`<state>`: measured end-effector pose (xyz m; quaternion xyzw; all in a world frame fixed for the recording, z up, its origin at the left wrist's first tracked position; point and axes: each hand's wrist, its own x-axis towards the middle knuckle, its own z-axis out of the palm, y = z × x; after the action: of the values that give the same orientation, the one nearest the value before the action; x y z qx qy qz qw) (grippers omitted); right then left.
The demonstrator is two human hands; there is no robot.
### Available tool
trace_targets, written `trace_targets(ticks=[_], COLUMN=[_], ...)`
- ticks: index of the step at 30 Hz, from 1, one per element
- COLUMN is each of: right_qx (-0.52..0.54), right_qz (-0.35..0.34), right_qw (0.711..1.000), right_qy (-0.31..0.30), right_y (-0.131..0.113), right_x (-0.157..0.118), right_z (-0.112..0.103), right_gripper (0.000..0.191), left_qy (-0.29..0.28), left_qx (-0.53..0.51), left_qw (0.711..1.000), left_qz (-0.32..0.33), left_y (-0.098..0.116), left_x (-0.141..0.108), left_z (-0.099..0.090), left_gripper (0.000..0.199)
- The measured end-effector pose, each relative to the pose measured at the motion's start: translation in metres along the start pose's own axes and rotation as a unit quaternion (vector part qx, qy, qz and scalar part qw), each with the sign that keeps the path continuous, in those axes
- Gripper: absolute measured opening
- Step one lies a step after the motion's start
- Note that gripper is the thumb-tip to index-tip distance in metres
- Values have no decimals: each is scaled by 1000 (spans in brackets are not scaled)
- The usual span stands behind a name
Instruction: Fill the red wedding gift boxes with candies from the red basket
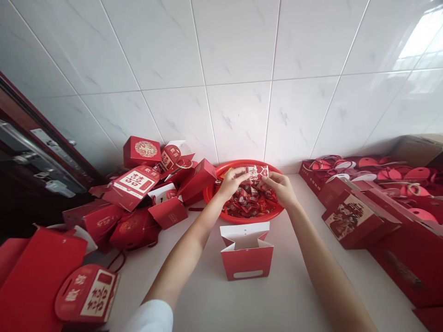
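My left hand [232,182] and my right hand [281,188] are closed on the two ends of a small red-and-white printed packet [257,172]. They hold it above the far part of a red plastic basket [213,207]. Inside the basket lie many red-wrapped candies [247,201]. Between my forearms, on the near side of the basket, an open red gift box [247,263] stands upright with its white-lined top flaps spread. How full that box is cannot be seen.
Red gift boxes [136,182] are heaped on the left of the white tabletop [207,295], some with flaps open. Boxes with cord handles [353,216] crowd the right. A tiled wall [238,120] rises behind. A dark door with a metal handle [58,186] stands at left.
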<state>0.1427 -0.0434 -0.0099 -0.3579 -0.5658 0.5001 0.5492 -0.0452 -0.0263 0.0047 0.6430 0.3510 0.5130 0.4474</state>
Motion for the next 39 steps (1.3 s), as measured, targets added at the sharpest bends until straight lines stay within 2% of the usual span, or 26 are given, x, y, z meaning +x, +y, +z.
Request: trace_targets(ticks=[6, 15, 29, 34, 36, 39], right_qx=[13, 16, 3, 1, -4, -14], right_qz=[-13, 3, -2, 8, 12, 8], right_qw=[1000, 1000, 1000, 1000, 999, 995], right_qy=[19, 16, 3, 29, 52, 94], right_y=[-2, -4, -5, -1, 1, 4], right_x=[0, 1, 0, 2, 3, 4], right_z=[0, 1, 1, 2, 3, 3], right_gripper=[42, 40, 47, 45, 42, 36], left_qy=[-25, 3, -10, 3, 21, 78], left_qx=[-27, -24, -15, 47, 111, 234], left_qw=[999, 999, 999, 999, 994, 969], left_qz=[-32, -33, -31, -22, -10, 9], left_y=[-3, -5, -4, -8, -11, -17], left_x=[1, 2, 1, 2, 3, 4], left_z=[-2, -2, -2, -2, -3, -5], left_gripper=[44, 36, 28, 18, 13, 17])
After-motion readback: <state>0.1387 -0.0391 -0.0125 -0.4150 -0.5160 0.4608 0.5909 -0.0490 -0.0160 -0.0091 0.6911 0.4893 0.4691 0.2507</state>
